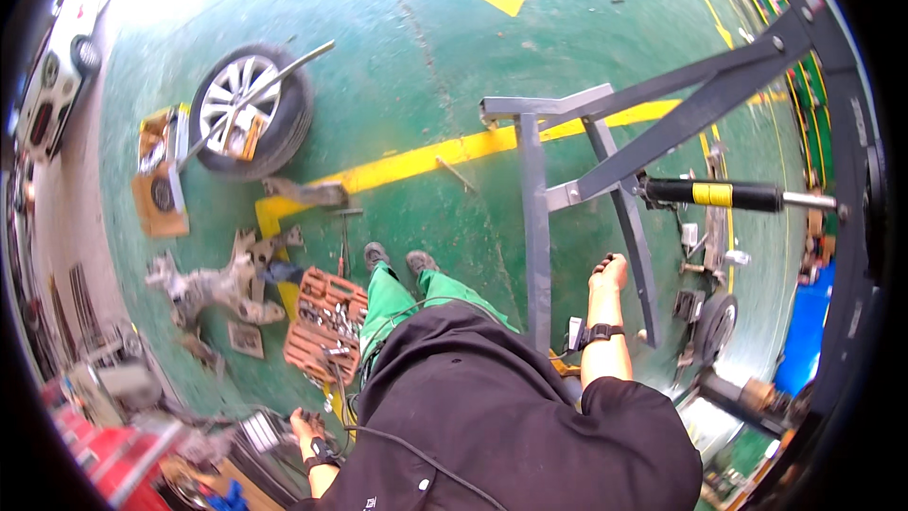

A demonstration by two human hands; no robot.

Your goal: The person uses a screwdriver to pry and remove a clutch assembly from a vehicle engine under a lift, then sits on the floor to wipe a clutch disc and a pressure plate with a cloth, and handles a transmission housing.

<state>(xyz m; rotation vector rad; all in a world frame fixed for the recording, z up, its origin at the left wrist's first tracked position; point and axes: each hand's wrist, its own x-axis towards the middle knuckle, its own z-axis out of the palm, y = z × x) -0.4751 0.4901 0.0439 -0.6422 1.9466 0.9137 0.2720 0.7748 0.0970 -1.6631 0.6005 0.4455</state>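
Note:
My right hand (610,273) hangs between the two grey legs of an engine hoist (537,227), fingers curled in, with nothing visible in them. A black hydraulic ram (714,193) on the hoist lies beyond it to the right. Low on the left, my left hand (307,428) hangs by my side, its fingers loosely apart and nothing seen in them. Above that hand, an orange tool case (322,322) lies unfolded on the floor, full of sockets and tools. A cable runs across my dark shirt. Both wrists wear a black strapped device.
A wheel with tyre (301,118) lies ahead left, a long bar (303,59) across it. Opened cardboard boxes (159,203) sit beside it. A metal subframe (213,289) and other car parts lie left. A red cabinet (118,449) stands lower left; another wheel (719,326) is right.

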